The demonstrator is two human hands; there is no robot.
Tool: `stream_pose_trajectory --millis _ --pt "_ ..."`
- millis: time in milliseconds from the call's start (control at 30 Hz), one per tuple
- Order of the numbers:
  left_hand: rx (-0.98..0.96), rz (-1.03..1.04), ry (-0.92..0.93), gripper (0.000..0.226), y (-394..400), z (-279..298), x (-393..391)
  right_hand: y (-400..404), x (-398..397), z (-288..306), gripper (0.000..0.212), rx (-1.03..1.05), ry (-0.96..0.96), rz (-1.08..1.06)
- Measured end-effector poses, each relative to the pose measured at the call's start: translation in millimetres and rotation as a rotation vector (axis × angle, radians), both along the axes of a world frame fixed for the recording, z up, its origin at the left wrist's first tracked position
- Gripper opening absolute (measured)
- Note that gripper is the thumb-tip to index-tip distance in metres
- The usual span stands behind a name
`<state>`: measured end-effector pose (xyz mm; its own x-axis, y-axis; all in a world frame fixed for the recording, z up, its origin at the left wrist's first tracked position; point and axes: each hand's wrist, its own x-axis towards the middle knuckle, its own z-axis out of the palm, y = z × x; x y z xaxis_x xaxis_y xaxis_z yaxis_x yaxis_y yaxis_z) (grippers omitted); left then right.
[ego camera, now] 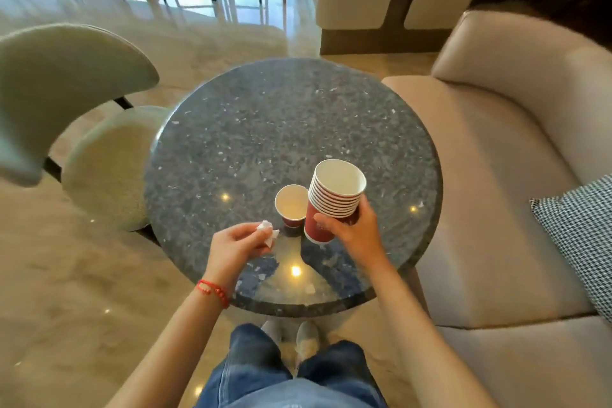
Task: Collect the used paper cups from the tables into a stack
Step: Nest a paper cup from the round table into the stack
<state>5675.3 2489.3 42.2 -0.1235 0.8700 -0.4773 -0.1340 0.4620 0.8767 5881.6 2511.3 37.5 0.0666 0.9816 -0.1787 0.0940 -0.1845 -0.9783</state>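
Over a round, dark speckled stone table [281, 116], seen from the one head view looking down, a person's two bare hands are working near the table's near edge. The right hand [356, 230] is gripping one stack of red paper cups [331, 205], fingers and thumb curling round its lower half; the stack is tilting away from the person, its base hovering at or just above the tabletop (contact is hard to judge). About nine white rims are showing in the nested stack, and the top cup's white inside is looking empty. Just to the left of the stack, one single red paper cup [292, 206] is standing upright on the table, close beside the stack. The left hand [233, 247] is pinching one crumpled white tissue [269, 232] between thumb and fingertips, the remaining fingers curling loosely; a red cord bracelet [213, 291] is circling that wrist. One pale green chair [66, 103] is sitting to the table's left, and one beige sofa [496, 175] with one black-and-white checked cushion [576, 242] is lying to the right.
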Motion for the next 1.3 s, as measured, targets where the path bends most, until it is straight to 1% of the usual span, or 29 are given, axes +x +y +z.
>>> stream_pose_trajectory --millis 200,400,533,667,767,967,1133,1300 --pt "-0.023 0.081 -0.021 0.005 3 -9 -21 43 -27 -6 0.055 0.036 0.022 0.029" --pt "-0.041 0.144 -0.023 0.006 12 -17 -45 69 -43 -24 0.053 0.021 -0.049 0.037" --pt "-0.079 0.167 -0.064 0.006 15 -23 -50 68 -44 -40 0.055 -0.034 -0.116 0.062" --pt "-0.101 0.177 -0.071 0.007 19 -28 -51 60 -45 -56 0.061 -0.083 -0.141 0.096" --pt "-0.113 0.178 -0.077 0.007 22 -30 -53 53 -46 -67 0.068 -0.100 -0.175 0.108" --pt "-0.124 0.202 -0.045 0.005 25 -33 -59 43 -52 -82 0.083 -0.123 -0.173 0.095" --pt "-0.133 0.197 -0.048 0.008 26 -36 -66 44 -61 -83 0.082 -0.099 -0.235 0.058" --pt "-0.115 0.232 -0.062 0.005 25 -33 -74 46 -68 -73 0.076 -0.093 -0.227 0.080"
